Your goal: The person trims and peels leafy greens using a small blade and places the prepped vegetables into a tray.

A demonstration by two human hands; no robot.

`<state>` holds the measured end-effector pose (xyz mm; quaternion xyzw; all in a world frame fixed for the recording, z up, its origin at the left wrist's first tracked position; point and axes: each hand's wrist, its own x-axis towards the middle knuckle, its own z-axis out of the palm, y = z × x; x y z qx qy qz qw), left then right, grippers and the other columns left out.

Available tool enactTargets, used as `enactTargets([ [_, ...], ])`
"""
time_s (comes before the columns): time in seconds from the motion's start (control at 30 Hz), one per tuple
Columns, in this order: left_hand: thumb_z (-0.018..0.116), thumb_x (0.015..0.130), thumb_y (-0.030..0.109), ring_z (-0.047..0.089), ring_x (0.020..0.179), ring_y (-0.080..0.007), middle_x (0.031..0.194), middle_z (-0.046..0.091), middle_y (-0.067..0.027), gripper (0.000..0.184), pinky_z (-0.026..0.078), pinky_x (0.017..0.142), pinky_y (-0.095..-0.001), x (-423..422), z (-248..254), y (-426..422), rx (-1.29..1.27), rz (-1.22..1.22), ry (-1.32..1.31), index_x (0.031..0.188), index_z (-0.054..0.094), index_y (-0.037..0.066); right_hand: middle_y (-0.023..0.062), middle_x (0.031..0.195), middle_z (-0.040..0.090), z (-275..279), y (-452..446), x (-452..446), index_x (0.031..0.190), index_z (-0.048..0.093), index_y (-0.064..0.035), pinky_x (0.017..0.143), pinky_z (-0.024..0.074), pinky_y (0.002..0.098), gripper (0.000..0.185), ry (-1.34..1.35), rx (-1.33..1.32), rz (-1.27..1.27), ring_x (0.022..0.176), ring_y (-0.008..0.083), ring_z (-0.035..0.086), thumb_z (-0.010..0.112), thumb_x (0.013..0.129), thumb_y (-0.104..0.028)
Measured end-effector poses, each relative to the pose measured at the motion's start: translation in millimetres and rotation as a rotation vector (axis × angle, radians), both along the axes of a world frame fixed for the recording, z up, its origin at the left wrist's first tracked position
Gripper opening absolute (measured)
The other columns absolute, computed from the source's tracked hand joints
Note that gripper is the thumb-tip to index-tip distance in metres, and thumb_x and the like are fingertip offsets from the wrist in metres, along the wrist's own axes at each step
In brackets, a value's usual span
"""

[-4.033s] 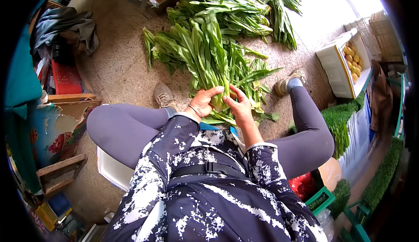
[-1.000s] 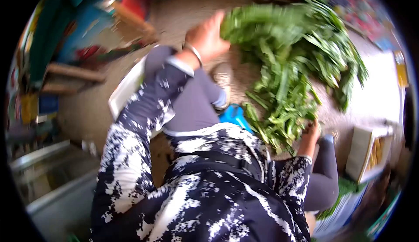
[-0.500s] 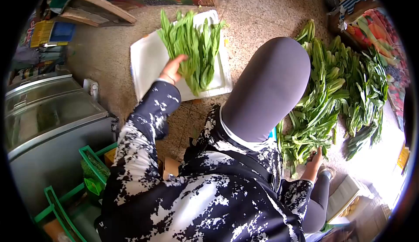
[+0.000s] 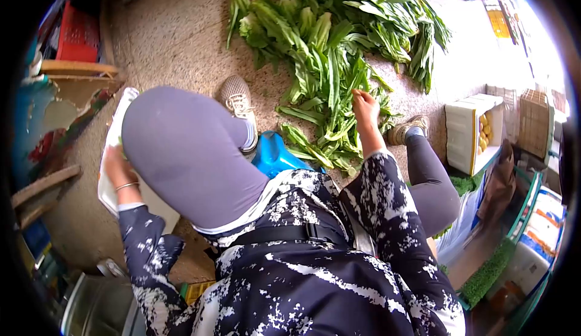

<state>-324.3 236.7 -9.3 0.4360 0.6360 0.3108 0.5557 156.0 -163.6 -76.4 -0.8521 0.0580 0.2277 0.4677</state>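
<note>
Hands apart: the left hand at a white tray, the right hand over leafy greens.

Seen from above, a seated person's left hand (image 4: 120,168) is by the tray (image 4: 116,118), low beside the left knee (image 4: 160,118). Half a second ago the view faced the tray, and this hand was against a bunch of greens lying there. The view has now swung forward and the knee covers most of the tray, so that bunch cannot be made out. It has probably been left on the tray. The left hand is blurred and partly hidden; whether it grips anything cannot be told.

The right hand (image 4: 367,111) is raised just over the near right side of the loose greens (image 4: 321,45), its fingers curled in narrowly. Whether a leaf or something small is pinched there cannot be told. Four seconds ago both hands met around one bunch in front of the body; now they are well apart.

The greens spread across the speckled floor (image 4: 175,39) ahead, between and beyond the shoes. A blue object (image 4: 273,156) sits at their near left edge, close to the lap. At right, a white box (image 4: 463,133) holds round yellow produce (image 4: 484,133).
</note>
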Motion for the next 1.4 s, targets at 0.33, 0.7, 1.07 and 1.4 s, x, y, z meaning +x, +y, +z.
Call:
enactTargets([
  [0.33,0.049,0.079,0.005,0.052,0.099,-0.0199,0.104,0.055,-0.0143,0.026,0.040,0.087,-0.0326,324,206,-151,0.260,-0.707,-0.477,0.103,0.051,-0.003,0.0128,0.088,0.063,-13,150,66,0.095,0.063,-0.0104,0.075,0.0465,0.0344,0.031,-0.151,-0.164,0.083,0.083,0.0259,0.061,0.061,0.071,-0.029],
  [0.7,0.057,0.076,-0.002,0.052,0.093,-0.0117,0.098,0.055,-0.0053,0.029,0.042,0.084,-0.0237,363,118,-174,-0.146,-0.956,-0.316,0.104,0.051,0.001,0.0031,0.078,0.060,35,122,63,0.094,0.057,0.0019,0.059,0.0441,0.0219,0.021,0.057,0.691,-0.010,0.063,0.0096,0.054,0.062,0.075,-0.004],
  [1.07,0.071,0.069,0.025,0.050,0.104,-0.0211,0.114,0.052,-0.0111,0.057,0.038,0.090,-0.0303,377,127,-214,0.552,-1.329,-0.251,0.119,0.048,0.010,-0.0003,0.066,0.056,161,30,-29,0.097,0.056,-0.0027,0.037,0.0279,0.0155,0.019,0.105,1.031,0.066,0.044,0.0014,0.039,0.059,0.078,-0.002],
  [1.4,0.069,0.070,0.006,0.053,0.084,-0.0052,0.093,0.059,0.0003,0.032,0.045,0.074,-0.0215,379,142,-256,0.246,-1.376,-0.383,0.100,0.057,0.005,0.0004,0.077,0.057,196,-41,-63,0.109,0.054,0.0004,0.048,0.0326,0.0136,0.029,-0.042,0.777,-0.243,0.056,0.0014,0.041,0.057,0.083,-0.012],
])
